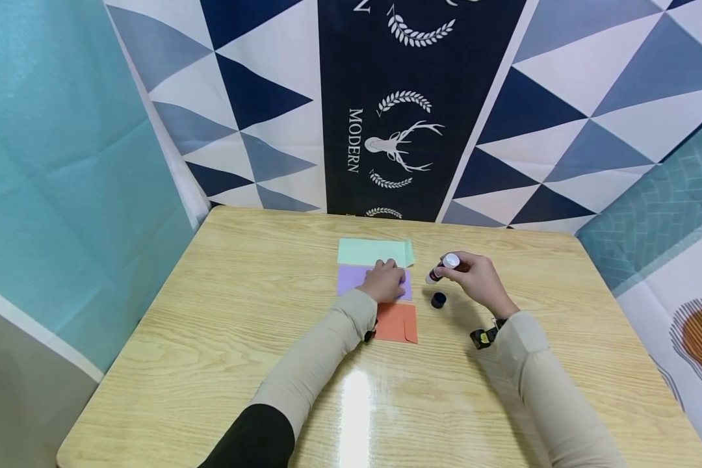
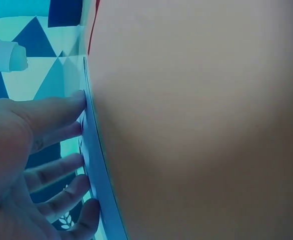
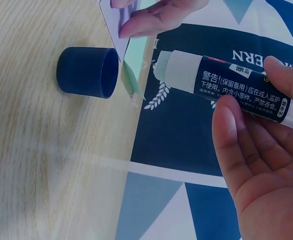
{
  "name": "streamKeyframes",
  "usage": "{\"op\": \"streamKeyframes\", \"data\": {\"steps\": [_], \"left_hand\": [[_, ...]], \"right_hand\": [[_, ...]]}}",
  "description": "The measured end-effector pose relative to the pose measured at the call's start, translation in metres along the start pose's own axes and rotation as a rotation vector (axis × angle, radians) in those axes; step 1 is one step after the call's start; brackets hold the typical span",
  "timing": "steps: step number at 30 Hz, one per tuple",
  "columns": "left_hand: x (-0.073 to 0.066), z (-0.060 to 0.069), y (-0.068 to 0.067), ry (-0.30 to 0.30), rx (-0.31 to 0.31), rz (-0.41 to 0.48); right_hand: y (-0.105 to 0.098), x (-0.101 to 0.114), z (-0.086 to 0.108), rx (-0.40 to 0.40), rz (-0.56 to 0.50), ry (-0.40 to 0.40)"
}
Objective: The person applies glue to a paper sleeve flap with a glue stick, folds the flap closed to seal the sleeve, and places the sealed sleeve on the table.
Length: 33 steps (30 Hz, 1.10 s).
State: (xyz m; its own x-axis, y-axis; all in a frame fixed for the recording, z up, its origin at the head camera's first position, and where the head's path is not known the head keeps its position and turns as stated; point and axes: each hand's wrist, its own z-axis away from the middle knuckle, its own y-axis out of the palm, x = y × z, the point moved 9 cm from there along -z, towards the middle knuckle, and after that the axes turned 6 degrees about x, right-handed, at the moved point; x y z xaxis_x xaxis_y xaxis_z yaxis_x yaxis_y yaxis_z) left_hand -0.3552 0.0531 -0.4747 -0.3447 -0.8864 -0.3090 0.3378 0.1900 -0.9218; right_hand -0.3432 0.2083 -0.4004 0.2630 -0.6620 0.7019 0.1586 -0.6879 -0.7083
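Observation:
An uncapped glue stick [image 1: 442,268] is pinched between the thumb and fingers of the right hand [image 1: 478,281]; in the right wrist view the glue stick [image 3: 226,82] shows its pale glue tip off the paper. Its dark cap [image 1: 439,299] stands on the table just below. The left hand [image 1: 384,282] rests its spread fingertips on the purple envelope [image 1: 351,278]. In the left wrist view the fingers of the left hand [image 2: 41,165] touch the flat paper surface. A mint green envelope [image 1: 368,251] lies above the purple one, an orange envelope [image 1: 394,323] below it.
The wooden table [image 1: 210,312] extends on both sides of the envelopes. Patterned cloth [image 1: 269,97] hangs behind its back edge, and teal cloth [image 1: 64,162] hangs at the left. Each wrist wears a small dark camera.

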Motion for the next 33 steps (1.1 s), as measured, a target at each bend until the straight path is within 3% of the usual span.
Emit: {"op": "streamKeyframes", "data": {"steps": [12, 23, 33], "left_hand": [[-0.0031, -0.0037, 0.0033, -0.004, -0.008, -0.030], [-0.0075, -0.0034, 0.0070, 0.047, 0.016, -0.132], [-0.0104, -0.0045, 0.0057, 0.033, -0.033, -0.104]], "right_hand": [[0.0013, 0.0008, -0.0008, 0.016, -0.025, 0.012], [0.0014, 0.0010, -0.0008, 0.024, -0.022, 0.017], [0.0015, 0.0018, -0.0002, 0.020, -0.020, 0.010]]}}
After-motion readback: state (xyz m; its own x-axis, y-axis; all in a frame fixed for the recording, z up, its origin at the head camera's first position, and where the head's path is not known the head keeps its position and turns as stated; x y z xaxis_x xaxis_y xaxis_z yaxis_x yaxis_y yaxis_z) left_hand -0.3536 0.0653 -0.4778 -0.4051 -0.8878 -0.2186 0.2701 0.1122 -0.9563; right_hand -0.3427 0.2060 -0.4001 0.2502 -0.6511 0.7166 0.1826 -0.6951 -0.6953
